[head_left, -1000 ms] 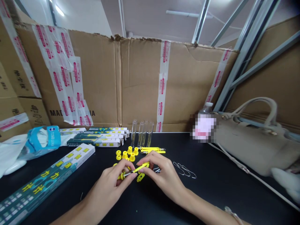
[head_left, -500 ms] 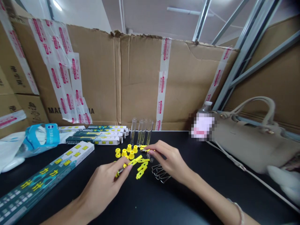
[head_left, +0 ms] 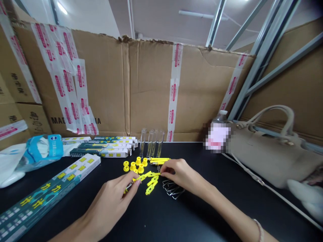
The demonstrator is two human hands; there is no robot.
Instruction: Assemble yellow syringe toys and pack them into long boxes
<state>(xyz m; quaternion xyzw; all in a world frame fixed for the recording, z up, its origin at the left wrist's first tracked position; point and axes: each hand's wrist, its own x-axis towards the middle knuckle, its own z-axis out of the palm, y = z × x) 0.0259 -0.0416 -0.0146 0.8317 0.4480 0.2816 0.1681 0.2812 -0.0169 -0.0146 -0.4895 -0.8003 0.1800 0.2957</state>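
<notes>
Yellow piece [head_left: 144,176] pinched in left hand [head_left: 114,191]; right hand [head_left: 183,175], grip unclear; clear tubes [head_left: 159,144] upright, contents indistinct.

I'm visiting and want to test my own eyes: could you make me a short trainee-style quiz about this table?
1. True or false: the left hand holds a yellow-and-metal piece.
2. Which of these is nearest the right hand?
A) the handbag
B) the bent metal wires
C) the blue packet
3. Fill in one word: the clear tubes stand ___ on the dark tabletop.

Key: 1. True. 2. B. 3. Upright.
</notes>
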